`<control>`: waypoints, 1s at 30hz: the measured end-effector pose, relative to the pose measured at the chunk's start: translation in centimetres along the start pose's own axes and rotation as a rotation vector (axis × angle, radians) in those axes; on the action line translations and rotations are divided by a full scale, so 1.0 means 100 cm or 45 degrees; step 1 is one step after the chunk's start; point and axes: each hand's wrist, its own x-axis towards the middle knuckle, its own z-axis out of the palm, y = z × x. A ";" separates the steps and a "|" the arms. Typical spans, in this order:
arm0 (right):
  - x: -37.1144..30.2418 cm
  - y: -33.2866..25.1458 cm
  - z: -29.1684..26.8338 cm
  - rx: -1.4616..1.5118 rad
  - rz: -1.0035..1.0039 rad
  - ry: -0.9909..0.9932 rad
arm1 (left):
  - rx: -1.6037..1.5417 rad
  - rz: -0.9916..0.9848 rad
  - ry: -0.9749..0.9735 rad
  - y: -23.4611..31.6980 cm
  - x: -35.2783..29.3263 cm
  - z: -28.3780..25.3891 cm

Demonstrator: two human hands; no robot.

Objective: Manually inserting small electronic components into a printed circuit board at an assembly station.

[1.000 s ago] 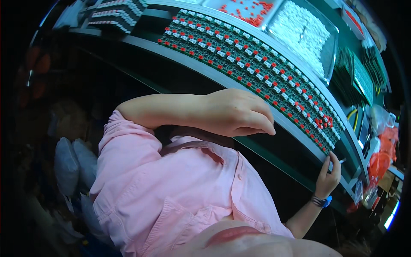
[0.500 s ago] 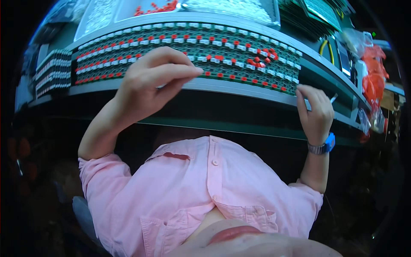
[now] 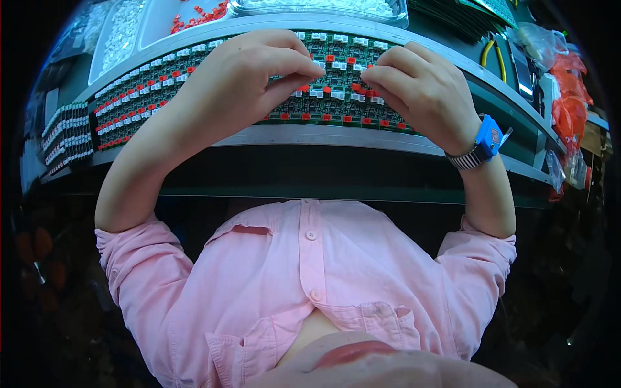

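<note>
A long row of green circuit boards (image 3: 315, 105) lies in front of me, carrying lines of small red and white connectors. Over the middle of it, my left hand (image 3: 259, 74) has its thumb and index finger pinched together; anything between them is too small to make out. My right hand (image 3: 430, 94), with a blue device strapped at the wrist, is also closed in a pinch over the boards to the right. Several loose red connectors (image 3: 367, 92) lie beside its fingertips. What the right fingers hold, if anything, is hidden. Both hands cover parts of the rows.
Beyond the metal rail (image 3: 310, 133) stand a white tray (image 3: 150, 40) with red and white parts and a clear tray (image 3: 404, 16) of white parts. Yellow-handled pliers (image 3: 500, 63) and red plastic bags (image 3: 569, 107) lie at right. More boards (image 3: 68, 139) stand at left.
My right hand has moved left and farther away, from the right end of the boards to the loose red connectors. My left hand has moved farther over the rows. The view has shifted slightly.
</note>
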 end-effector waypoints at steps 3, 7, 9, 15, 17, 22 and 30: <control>-0.004 0.008 0.007 0.073 -0.054 0.153 | 0.012 -0.014 -0.056 -0.003 0.010 0.001; -0.014 0.006 0.007 0.509 0.273 0.215 | 0.037 -0.058 -0.017 -0.003 0.019 0.001; -0.020 0.006 0.004 0.650 0.387 0.235 | 0.045 -0.069 -0.005 -0.005 0.023 0.001; -0.035 0.011 -0.003 0.850 0.627 0.264 | 0.014 -0.089 -0.032 -0.013 0.035 0.002; -0.034 0.015 -0.004 0.808 0.561 0.323 | 0.027 -0.059 -0.053 -0.007 0.039 0.006; -0.039 0.012 -0.006 0.966 0.577 0.369 | 0.038 -0.028 -0.101 0.002 0.039 0.011; -0.042 0.014 -0.007 0.931 0.557 0.348 | 0.064 0.020 -0.158 0.007 0.038 0.019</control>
